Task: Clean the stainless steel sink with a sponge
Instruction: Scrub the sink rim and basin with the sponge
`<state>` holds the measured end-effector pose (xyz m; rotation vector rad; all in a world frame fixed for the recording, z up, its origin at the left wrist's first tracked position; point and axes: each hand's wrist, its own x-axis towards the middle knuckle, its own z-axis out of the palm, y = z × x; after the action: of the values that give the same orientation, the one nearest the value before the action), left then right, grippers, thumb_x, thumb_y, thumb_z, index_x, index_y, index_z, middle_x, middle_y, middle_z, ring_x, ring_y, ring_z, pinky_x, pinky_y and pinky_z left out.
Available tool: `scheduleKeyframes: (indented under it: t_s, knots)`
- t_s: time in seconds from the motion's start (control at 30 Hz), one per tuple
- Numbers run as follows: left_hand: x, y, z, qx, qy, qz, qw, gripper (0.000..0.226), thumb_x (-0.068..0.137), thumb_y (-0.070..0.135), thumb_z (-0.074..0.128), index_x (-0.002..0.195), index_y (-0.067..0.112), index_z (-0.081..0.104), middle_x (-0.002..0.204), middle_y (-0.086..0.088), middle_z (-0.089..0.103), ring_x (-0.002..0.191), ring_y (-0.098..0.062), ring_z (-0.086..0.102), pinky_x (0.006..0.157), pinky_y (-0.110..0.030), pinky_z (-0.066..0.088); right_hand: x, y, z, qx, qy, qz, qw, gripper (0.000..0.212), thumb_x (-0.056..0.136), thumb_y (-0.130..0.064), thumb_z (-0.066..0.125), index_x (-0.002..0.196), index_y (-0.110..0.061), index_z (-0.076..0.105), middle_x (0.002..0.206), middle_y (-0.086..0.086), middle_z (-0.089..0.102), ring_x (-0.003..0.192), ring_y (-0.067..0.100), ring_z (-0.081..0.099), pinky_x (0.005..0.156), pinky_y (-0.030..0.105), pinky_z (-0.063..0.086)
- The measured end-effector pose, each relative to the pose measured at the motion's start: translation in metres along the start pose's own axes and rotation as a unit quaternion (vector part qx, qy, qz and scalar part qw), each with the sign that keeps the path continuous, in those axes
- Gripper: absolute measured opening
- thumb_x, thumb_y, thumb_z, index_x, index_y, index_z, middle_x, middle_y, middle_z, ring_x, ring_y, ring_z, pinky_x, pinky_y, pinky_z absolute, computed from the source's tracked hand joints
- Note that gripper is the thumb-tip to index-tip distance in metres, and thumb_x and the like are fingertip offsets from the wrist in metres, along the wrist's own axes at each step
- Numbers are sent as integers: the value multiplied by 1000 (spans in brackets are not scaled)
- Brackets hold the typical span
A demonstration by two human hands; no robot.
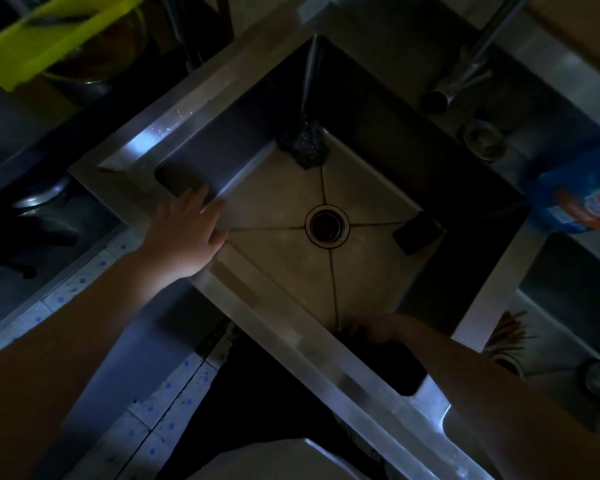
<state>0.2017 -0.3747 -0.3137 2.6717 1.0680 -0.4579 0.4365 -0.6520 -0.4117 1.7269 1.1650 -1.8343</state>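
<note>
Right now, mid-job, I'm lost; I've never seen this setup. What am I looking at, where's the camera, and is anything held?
No machine: one camera on a person's head looks down at their bare hands. The left hand lies flat on the corner of the sink, holding nothing. The right hand reaches into the basin's near corner; too dark to tell if it holds anything. In the basin: a scouring pad at the far corner, a dark block right of the drain.

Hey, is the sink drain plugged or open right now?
Open, it seems: the drain shows a dark hole with no plug, and no water pools in the sink.
</note>
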Motion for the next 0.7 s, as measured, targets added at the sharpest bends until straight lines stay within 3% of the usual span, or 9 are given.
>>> scheduleKeyframes:
  t_s: [0.1, 0.2, 0.33, 0.47, 0.57, 0.7]
  knots:
    - [2, 0, 1, 0, -9, 13, 1000, 59, 93, 44, 41, 145, 22, 27, 154, -15, 21, 141, -34, 20, 109, -51, 24, -2, -1, 1, 24, 15, 10, 1000, 39, 98, -1, 38, 136, 4, 40, 139, 26, 43, 126, 41, 42, 104, 39, 34]
    - [5, -3, 0, -3, -11, 17, 1000, 58, 92, 46, 41, 144, 22, 30, 153, -14, 24, 139, -34, 24, 108, -49, 26, -3, -1, 3, 18, 39, 10, 999, 39, 98, -4, 39, 137, 0, 41, 140, 23, 44, 128, 37, 43, 108, 37, 34]
    - [8, -10, -1, -13, -9, 39, 999, 58, 90, 48, 45, 141, 20, 35, 149, -15, 31, 137, -34, 28, 106, -50, 29, 7, 7, 8, 60, 59, 0, 996, 38, 94, 0, 47, 132, 2, 49, 139, 18, 49, 128, 32, 47, 108, 29, 31]
    - [10, -13, -1, -15, -19, 52, 998, 62, 87, 53, 44, 138, 20, 37, 146, -15, 34, 135, -33, 30, 103, -51, 32, 9, 1, 10, 92, 79, 15, 992, 33, 94, -5, 51, 127, -3, 56, 138, 9, 50, 128, 26, 46, 95, 15, 30]
    - [11, -13, -1, -10, -18, 49, 999, 63, 85, 55, 46, 138, 21, 37, 147, -14, 31, 137, -31, 28, 102, -52, 31, 15, -1, 11, 97, 87, 20, 991, 32, 96, -12, 51, 126, -7, 57, 141, 5, 46, 129, 22, 45, 104, 25, 31]
    - [13, -8, -3, -2, -5, 72, 997, 63, 86, 50, 52, 138, 18, 38, 150, -14, 29, 137, -32, 29, 102, -50, 32, 24, -12, 9, 101, 107, 28, 989, 31, 95, -18, 52, 124, -10, 58, 138, 7, 51, 127, 25, 47, 105, 32, 34]
